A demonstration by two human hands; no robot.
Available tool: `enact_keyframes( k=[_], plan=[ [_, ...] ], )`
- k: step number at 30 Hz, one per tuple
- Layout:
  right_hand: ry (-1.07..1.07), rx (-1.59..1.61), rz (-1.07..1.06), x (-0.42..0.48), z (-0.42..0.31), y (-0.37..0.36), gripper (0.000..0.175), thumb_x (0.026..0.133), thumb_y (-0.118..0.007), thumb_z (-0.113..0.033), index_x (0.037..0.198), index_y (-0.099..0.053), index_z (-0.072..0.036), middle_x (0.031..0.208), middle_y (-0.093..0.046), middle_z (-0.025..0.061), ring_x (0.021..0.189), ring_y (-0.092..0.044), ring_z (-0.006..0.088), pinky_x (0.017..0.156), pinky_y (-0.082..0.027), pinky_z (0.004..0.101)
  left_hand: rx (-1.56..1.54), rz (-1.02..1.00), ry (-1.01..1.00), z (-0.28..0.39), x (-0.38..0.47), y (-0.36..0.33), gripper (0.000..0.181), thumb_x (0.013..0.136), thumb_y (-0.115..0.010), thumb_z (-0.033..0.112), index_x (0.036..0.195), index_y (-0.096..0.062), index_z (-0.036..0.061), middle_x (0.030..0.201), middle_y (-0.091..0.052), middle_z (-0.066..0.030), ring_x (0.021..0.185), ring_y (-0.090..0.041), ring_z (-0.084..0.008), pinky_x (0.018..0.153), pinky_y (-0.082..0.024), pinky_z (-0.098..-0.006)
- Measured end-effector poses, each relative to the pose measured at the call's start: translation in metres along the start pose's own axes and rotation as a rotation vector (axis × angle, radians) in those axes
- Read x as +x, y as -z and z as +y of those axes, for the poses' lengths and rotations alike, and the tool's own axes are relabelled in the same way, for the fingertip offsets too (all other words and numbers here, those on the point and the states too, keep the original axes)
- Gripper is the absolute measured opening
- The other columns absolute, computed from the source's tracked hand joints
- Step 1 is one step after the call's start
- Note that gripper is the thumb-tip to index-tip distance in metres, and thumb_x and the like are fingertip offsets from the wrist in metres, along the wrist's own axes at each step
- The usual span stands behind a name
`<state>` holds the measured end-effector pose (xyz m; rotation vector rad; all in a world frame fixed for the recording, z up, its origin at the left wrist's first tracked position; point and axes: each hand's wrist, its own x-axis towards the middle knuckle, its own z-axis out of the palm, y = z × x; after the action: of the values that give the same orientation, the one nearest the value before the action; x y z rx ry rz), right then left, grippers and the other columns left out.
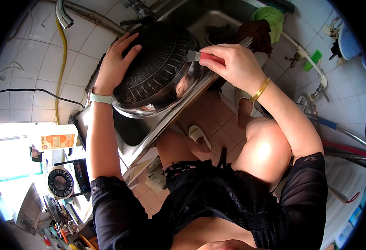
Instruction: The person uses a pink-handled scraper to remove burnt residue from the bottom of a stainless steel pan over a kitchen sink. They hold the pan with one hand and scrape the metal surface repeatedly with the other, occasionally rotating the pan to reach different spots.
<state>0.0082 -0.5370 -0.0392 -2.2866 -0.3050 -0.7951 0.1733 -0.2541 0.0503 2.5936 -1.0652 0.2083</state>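
A large metal wok (158,72) lies bottom up across the sink edge. Its rounded base is blackened and covered in curved streaks, while shiny steel shows along the lower side. My left hand (117,64) rests on the left of the base, fingers and thumb spread over the black surface. In my right hand (239,64) is a small scraper (213,58) with a red handle, pinched between thumb and fingers. Its flat metal blade touches the right side of the base. The wok's inside faces down and is hidden.
Behind the wok is a steel sink basin (214,18) with a black tap (142,14). Green (269,22) and dark red (255,34) cloths hang at its right corner. A small fan (61,182) and a carton (54,137) stand at left. Pipes (309,59) run along the right wall.
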Motion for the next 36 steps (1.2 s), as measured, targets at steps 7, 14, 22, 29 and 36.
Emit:
enact_keyframes(
  k=[7, 14, 22, 29, 36],
  plan=[
    [-0.018, -0.008, 0.011, 0.003, -0.006, -0.003, 0.027, 0.091, -0.074, -0.036, 0.1, -0.077, -0.01, 0.085, -0.075, 0.0074, 0.079, -0.071, 0.0291, 0.069, -0.056, 0.039, -0.016, 0.0, 0.017, -0.001, 0.001, -0.002, 0.048, 0.103, -0.061, 0.037, 0.146, -0.061, 0.0178, 0.155, -0.052, -0.0163, 0.144, -0.045, -0.0336, 0.121, -0.032, -0.041],
    [-0.101, 0.038, -0.077, 0.002, 0.001, 0.004, 0.027, 0.091, -0.075, -0.035, 0.1, -0.078, -0.01, 0.085, -0.075, 0.0083, 0.08, -0.071, 0.0308, 0.071, -0.056, 0.04, 0.008, 0.003, 0.009, 0.0, 0.001, -0.002, 0.048, 0.103, -0.061, 0.037, 0.147, -0.061, 0.0177, 0.155, -0.052, -0.017, 0.145, -0.045, -0.0338, 0.12, -0.033, -0.041],
    [-0.068, 0.062, -0.042, 0.001, 0.003, 0.002, 0.028, 0.09, -0.076, -0.036, 0.1, -0.078, -0.009, 0.085, -0.075, 0.0091, 0.08, -0.071, 0.0318, 0.07, -0.056, 0.0401, 0.0, 0.017, -0.014, -0.005, 0.002, -0.003, 0.047, 0.103, -0.061, 0.037, 0.145, -0.062, 0.0164, 0.155, -0.052, -0.0179, 0.145, -0.046, -0.0343, 0.12, -0.034, -0.0408],
    [-0.067, 0.062, -0.054, 0.005, -0.002, 0.001, 0.027, 0.088, -0.079, -0.034, 0.098, -0.078, -0.01, 0.081, -0.074, 0.0092, 0.076, -0.071, 0.0313, 0.068, -0.055, 0.0386, -0.022, 0.024, 0.016, -0.003, 0.0, -0.003, 0.047, 0.103, -0.061, 0.038, 0.145, -0.062, 0.0178, 0.155, -0.052, -0.017, 0.145, -0.046, -0.0337, 0.12, -0.034, -0.0406],
    [0.001, 0.089, -0.058, 0.008, -0.023, -0.005, 0.023, 0.088, -0.077, -0.033, 0.095, -0.077, -0.011, 0.08, -0.074, 0.0077, 0.077, -0.071, 0.0307, 0.069, -0.056, 0.0402, -0.019, 0.028, -0.002, -0.007, 0.0, -0.004, 0.047, 0.102, -0.062, 0.039, 0.145, -0.062, 0.0181, 0.155, -0.052, -0.0172, 0.145, -0.046, -0.0331, 0.12, -0.034, -0.0402]
  ],
)
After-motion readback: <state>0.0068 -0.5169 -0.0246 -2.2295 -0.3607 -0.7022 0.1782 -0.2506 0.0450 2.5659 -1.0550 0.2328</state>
